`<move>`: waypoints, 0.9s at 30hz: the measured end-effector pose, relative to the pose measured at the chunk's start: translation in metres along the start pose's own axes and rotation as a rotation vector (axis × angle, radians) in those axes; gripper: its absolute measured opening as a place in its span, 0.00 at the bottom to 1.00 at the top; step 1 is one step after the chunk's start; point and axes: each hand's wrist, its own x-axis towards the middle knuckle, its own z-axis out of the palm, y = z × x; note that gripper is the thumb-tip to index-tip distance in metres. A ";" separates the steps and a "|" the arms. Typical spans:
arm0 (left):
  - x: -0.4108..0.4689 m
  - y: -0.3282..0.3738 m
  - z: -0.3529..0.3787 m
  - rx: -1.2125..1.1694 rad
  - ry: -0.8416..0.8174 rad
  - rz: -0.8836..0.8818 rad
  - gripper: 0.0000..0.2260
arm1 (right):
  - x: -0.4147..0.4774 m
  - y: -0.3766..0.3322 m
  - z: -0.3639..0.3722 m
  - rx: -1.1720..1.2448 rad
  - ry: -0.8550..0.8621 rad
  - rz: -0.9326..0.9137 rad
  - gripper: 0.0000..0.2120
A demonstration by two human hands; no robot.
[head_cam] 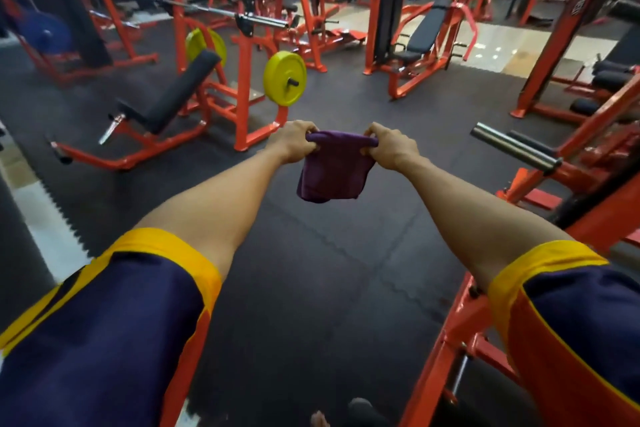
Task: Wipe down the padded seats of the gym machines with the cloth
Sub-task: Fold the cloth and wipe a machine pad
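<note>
A purple cloth (332,170) hangs folded in front of me over the dark floor. My left hand (294,142) pinches its upper left corner and my right hand (391,146) pinches its upper right corner, both arms stretched forward. A black padded incline bench (173,94) on an orange frame stands ahead to the left. Another black padded seat and backrest (424,31) sits on an orange machine farther back to the right. Both are well beyond my hands.
Yellow weight plates (284,78) hang on the orange rack behind the left bench. An orange machine frame (460,329) with a steel bar (512,146) crowds my right side. Black rubber floor mats (311,270) stretch below and ahead. More orange machines fill the background.
</note>
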 end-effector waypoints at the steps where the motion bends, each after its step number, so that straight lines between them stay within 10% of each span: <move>1: 0.021 0.001 -0.002 0.004 0.014 0.015 0.15 | 0.020 0.002 -0.007 -0.008 0.004 -0.003 0.14; 27: 0.606 0.099 0.072 -0.076 0.047 0.282 0.14 | 0.506 0.179 -0.132 -0.113 0.218 0.160 0.14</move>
